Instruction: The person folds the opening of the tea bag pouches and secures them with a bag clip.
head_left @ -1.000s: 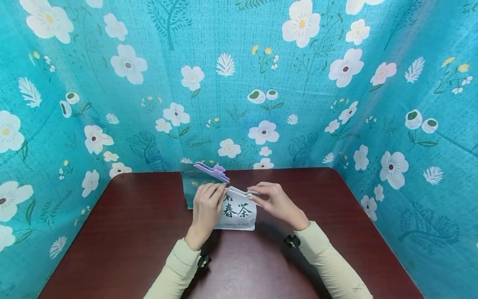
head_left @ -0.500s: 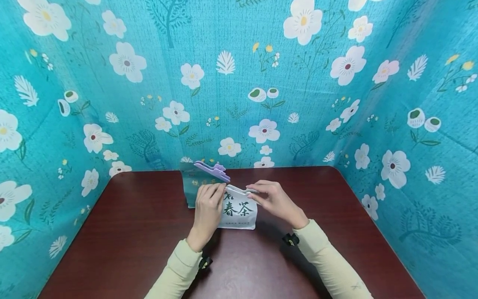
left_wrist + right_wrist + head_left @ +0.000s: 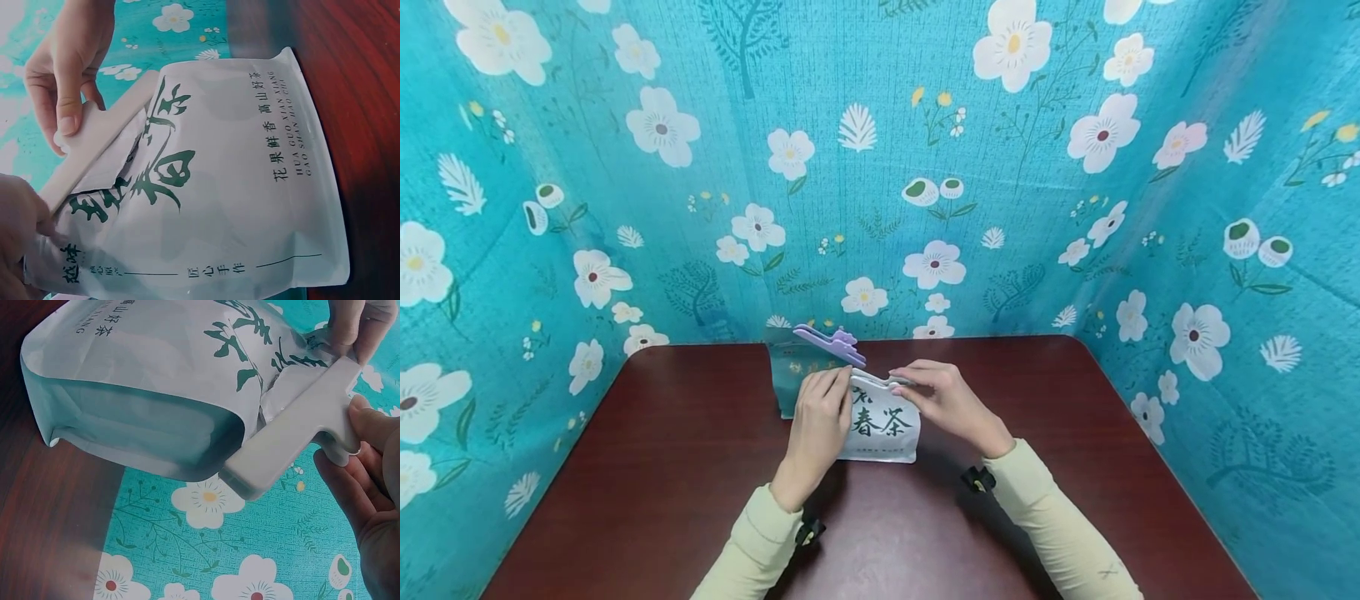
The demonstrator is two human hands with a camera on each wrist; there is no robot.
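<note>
A white tea bag [image 3: 883, 433] with green characters stands on the table, its top folded over. A white bag clip [image 3: 281, 437] lies along that fold, as the right wrist view shows. My right hand [image 3: 942, 393] pinches the clip's handle between thumb and fingers. At the bag's upper left, my left hand [image 3: 820, 412] grips the folded top close to the clip's other end. In the left wrist view a loose flap [image 3: 115, 165] shows beside the clip [image 3: 115, 131]. Whether the clip's jaws are fully pressed together I cannot tell.
Behind the white bag, to the left, stands a dark teal bag [image 3: 790, 375] with a purple clip [image 3: 827, 342] slanting across its top. The dark red table [image 3: 685, 450] ends at a flowered turquoise curtain [image 3: 880, 208] behind and at both sides.
My right hand has shifted slightly left against the bag, still pinching the clip. My left hand keeps its grip on the bag's top. The head view has moved a little.
</note>
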